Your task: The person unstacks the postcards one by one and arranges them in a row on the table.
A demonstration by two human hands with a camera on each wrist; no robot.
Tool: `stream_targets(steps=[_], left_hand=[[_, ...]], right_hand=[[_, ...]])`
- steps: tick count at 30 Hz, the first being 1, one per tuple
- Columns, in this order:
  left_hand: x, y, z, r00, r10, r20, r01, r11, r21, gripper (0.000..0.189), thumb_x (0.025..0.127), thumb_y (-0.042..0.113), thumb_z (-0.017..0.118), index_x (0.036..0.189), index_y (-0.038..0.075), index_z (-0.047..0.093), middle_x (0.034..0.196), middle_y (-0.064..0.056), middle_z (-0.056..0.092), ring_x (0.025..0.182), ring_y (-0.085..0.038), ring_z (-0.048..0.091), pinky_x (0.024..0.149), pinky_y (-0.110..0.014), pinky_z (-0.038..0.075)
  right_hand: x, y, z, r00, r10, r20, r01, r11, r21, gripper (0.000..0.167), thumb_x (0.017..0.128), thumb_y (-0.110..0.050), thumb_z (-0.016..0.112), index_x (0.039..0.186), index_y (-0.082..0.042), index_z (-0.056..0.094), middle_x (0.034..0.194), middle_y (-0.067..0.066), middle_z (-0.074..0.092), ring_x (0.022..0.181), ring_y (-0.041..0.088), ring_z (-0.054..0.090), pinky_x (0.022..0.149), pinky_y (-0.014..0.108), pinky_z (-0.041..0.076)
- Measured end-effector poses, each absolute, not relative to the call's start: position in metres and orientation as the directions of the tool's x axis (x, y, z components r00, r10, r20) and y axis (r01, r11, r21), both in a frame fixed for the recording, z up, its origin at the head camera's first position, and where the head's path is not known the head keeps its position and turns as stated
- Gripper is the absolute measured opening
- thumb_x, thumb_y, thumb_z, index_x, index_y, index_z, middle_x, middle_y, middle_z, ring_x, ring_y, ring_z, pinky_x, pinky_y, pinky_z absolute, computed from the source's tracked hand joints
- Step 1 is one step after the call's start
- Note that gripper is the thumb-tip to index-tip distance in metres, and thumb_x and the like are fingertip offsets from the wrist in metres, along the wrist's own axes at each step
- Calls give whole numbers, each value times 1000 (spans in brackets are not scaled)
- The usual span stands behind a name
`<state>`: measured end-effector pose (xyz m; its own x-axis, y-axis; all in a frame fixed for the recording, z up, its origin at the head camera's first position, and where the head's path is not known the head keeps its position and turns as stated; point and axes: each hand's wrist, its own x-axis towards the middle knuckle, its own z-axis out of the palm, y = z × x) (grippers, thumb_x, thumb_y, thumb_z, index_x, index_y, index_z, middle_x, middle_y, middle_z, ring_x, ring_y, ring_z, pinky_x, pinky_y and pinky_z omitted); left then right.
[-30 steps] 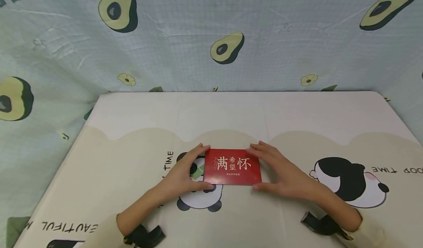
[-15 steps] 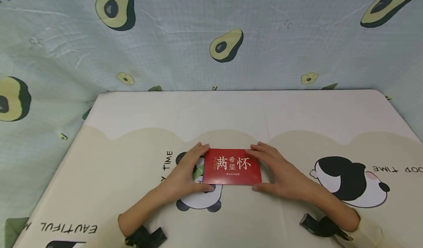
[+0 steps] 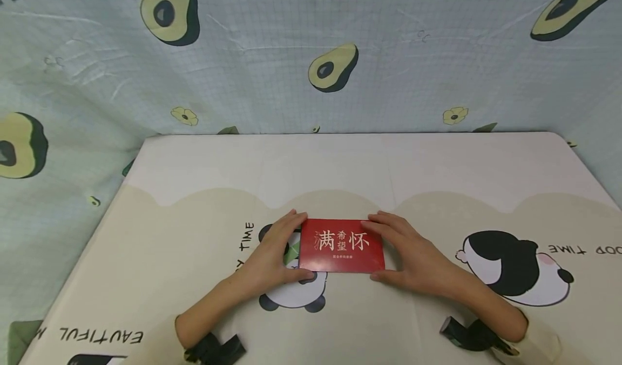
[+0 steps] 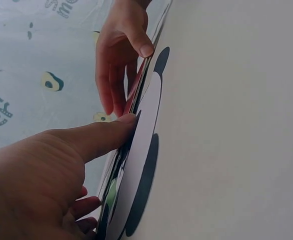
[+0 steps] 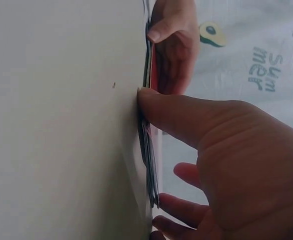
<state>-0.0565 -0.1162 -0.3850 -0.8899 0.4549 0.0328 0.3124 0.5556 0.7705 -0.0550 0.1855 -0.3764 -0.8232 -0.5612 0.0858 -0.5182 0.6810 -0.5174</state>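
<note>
A flat red card (image 3: 342, 257) with large white Chinese characters lies on the printed tablecloth (image 3: 350, 322), its long sides running left to right. My left hand (image 3: 272, 259) grips its left end, thumb at the near corner and fingers at the far one. At the opposite end my right hand (image 3: 415, 257) grips it the same way, with fingertips overlapping the top right corner. Seen edge-on in the right wrist view, the red card (image 5: 154, 70) shows several thin layers beneath its face. The right thumb (image 5: 159, 102) presses at that edge.
Printed panda (image 3: 296, 297) and dog (image 3: 515, 268) figures decorate the cloth. Behind the table's far edge hangs a pale curtain (image 3: 252, 89) with avocado prints. Black wrist-worn cameras (image 3: 216, 349) sit at both cuffs.
</note>
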Motion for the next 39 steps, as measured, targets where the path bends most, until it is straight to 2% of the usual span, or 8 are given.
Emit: stream_targets(steps=[11,19,28,39], left_hand=[[-57,-117,-386,-888,456,63,334,544,770,94,72,19,85,148,12,32,154,-11,25,142,-27,19,101,-55,37],[-58,-117,-385,-879,467,93,353,507,787,93,71,16,85,148,12,33,151,-5,31,139,-23,27,100,-49,41],[-62,-121,-385,-873,457,168,381,424,822,90,71,21,86,146,16,36,148,3,35,136,-17,31,101,-46,42],[-63,-128,-377,-880,447,161,349,380,856,89,72,26,85,147,21,37,147,12,35,136,-13,29,102,-48,39]], right_hand=[[-55,186,-376,-823,-561,89,-522,686,-506,90,69,-30,86,146,-21,39,146,3,35,136,23,27,83,38,54],[-57,186,-376,-793,-597,123,-556,627,-546,88,69,-26,86,145,-21,41,146,1,34,136,21,25,86,34,53],[-58,188,-375,-804,-587,93,-534,647,-545,91,69,-31,86,146,-23,38,151,4,29,140,26,18,90,42,51],[-61,196,-363,-819,-568,79,-508,656,-557,91,69,-47,82,146,-32,36,149,-1,28,136,19,21,89,37,52]])
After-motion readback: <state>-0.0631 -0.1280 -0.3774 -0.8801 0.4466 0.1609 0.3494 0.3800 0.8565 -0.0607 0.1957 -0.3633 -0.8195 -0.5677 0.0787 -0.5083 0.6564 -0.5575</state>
